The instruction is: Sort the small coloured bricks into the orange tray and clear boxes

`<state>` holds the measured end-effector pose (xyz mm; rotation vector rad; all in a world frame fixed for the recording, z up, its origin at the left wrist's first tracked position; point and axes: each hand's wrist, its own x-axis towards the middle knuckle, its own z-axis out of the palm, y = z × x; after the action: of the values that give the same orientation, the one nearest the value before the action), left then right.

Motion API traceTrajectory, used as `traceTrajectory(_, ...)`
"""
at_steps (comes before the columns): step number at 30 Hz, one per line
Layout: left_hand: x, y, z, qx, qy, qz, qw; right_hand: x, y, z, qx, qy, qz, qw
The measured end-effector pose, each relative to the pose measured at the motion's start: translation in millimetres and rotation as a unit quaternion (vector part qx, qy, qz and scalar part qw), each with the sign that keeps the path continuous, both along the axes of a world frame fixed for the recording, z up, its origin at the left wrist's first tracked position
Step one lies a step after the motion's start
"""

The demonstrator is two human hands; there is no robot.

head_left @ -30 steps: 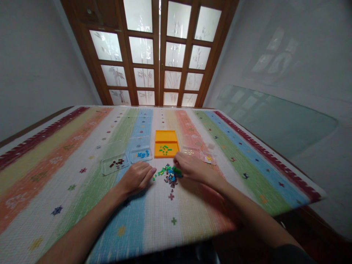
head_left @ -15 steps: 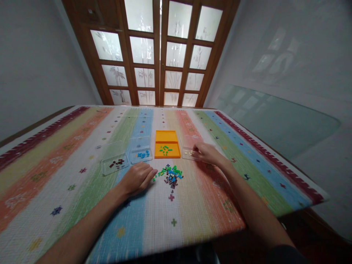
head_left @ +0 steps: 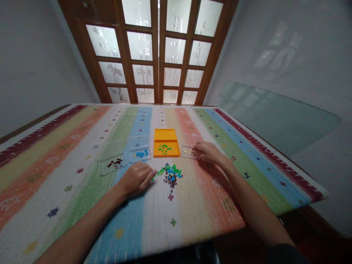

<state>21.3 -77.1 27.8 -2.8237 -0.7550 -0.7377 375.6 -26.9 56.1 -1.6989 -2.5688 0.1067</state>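
While the lid of the yellow box (head_left: 165, 135) lies open on its far side, small green bits (head_left: 164, 149) sit scattered in its near half. The box looks like smooth, hard plastic with straight edges. Just right of it is the right-hand clear tray (head_left: 189, 157), with little cream bits (head_left: 189, 151) inside. Just left of it is the middle clear tray (head_left: 140, 161), with bright blue bits (head_left: 142, 154), and farther left is the far-left clear tray (head_left: 104, 171), with dark brown bits (head_left: 114, 162). All three trays are thin, with low walls. Under the box is a cloth (head_left: 158, 227) that looks woven, with soft, wide stripes and little stars and crosses. Well past the box are brown wooden doors (head_left: 162, 47) with cloudy glass squares.

On the near left side of the box, the left hand (head_left: 139, 178) rests on the cloth. Its fingers are loosely curled, so one cannot tell if anything is tucked inside. To the right of the box, the right hand (head_left: 205, 151) is at the right-hand clear tray, its fingertips close together by the cream bits. It is too small to tell if they hold one.

A loose, mixed pile (head_left: 172, 177) of green, blue and dark brown bits lies on the near side of the box, between the hands. The left thumb is just beside its green edge; the right hand is farther off.
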Motion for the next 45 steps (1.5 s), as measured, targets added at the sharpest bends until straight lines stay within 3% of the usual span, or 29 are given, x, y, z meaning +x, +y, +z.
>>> traceTrajectory(7, -1.1, 2.0, -5.2, 0.006, -0.012, 0.034, 0.999, 5.5, -0.2, 1.0, 0.067, 0.082, 0.022, 0.994)
traceTrajectory(12, -6.8, 9.5, -16.3, 0.028, -0.046, 0.045, 0.998, -1.5, -11.5, 11.3, 0.152, 0.181, 0.07, 0.969)
traceTrajectory(19, -5.6, 6.2, -13.9, -0.008, -0.036, 0.054, 0.998, -34.9, -40.8, -3.2, 0.104, 0.256, 0.163, 0.947)
traceTrajectory(23, -2.8, 2.6, -10.7, -0.068, -0.032, 0.039, 0.996, -60.3, -57.0, -17.2, 0.033, 0.199, 0.202, 0.958)
traceTrajectory(31, -3.5, 1.2, -8.9, -0.155, -0.033, 0.025, 0.987, -99.4, -59.3, -23.2, 0.012, 0.165, 0.214, 0.963)
traceTrajectory(45, -7.0, 5.2, -9.9, -0.139, 0.014, 0.072, 0.988, -127.8, -48.9, -9.8, -0.007, 0.017, 0.167, 0.986)
